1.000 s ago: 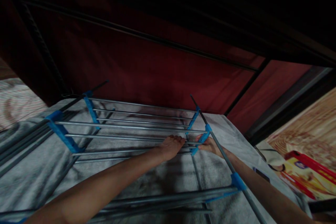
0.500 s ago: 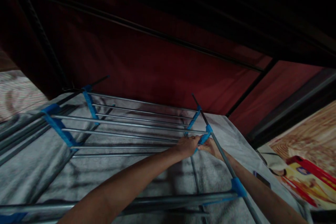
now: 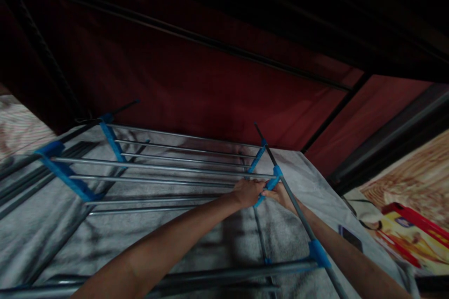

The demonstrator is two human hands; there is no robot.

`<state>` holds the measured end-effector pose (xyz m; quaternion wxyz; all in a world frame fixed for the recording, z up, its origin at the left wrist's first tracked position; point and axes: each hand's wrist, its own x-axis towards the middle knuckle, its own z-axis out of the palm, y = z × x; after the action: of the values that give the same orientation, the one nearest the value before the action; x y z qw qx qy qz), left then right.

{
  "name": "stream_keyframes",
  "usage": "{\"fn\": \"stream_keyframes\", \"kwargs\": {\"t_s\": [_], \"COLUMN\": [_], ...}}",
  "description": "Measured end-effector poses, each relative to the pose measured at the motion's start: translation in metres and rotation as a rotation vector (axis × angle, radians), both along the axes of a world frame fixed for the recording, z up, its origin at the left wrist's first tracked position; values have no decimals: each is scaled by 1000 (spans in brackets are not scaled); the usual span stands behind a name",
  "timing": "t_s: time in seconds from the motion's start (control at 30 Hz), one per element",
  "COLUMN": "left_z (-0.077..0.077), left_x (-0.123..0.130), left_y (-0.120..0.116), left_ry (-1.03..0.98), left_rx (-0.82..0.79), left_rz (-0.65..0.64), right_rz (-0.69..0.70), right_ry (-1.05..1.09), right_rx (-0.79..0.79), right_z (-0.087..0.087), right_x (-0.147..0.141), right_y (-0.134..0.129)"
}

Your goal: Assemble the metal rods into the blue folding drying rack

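Note:
A rack of grey metal tubes [image 3: 168, 168] joined by blue plastic brackets stands on its side before me. My left hand [image 3: 249, 192] is closed around a tube end, right against a blue bracket [image 3: 271, 184] on the right side. From the other side my right hand [image 3: 281, 196] grips that same bracket, its fingers close to those of the left. A long side pole [image 3: 296, 205] runs in front of my right hand and hides part of it. Both palms and the exact joint between tube and bracket are hidden.
Grey cloth [image 3: 217, 247] lies under the rack. A dark red panel [image 3: 210, 98] with dark bars rises behind it. To the right are a dark phone-like object [image 3: 351, 238] and a red and yellow package [image 3: 417, 233]. Nearer me, another tube tier [image 3: 238, 272] crosses the view.
The rack's left end now appears slightly farther left, and the near tier's left end a little lower. Both hands keep hold at the same bracket, with slight finger shifts.

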<state>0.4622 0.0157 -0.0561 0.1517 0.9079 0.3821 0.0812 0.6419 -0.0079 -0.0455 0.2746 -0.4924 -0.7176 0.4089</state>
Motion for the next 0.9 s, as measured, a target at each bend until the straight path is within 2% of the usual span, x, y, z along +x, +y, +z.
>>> {"fn": "stream_keyframes", "kwargs": {"t_s": [0.1,0.33,0.43,0.9], "left_z": [2,3,3,9], "left_x": [-1,0,1,0], "left_y": [1,6,7,6], "left_ry": [9,-2,1,-1], "left_rx": [-3,-19,-18,-69], "left_rz": [4,-29,-32,-16], "right_rz": [-7,-69,-72,-100], "right_ry": [-22,-87,-101,-157], "right_rx": [12,80,99,66], "right_z": [-8,-41,-50,-53], "right_x": [5,21,25,23], "right_y": [2,17,21,21]}}
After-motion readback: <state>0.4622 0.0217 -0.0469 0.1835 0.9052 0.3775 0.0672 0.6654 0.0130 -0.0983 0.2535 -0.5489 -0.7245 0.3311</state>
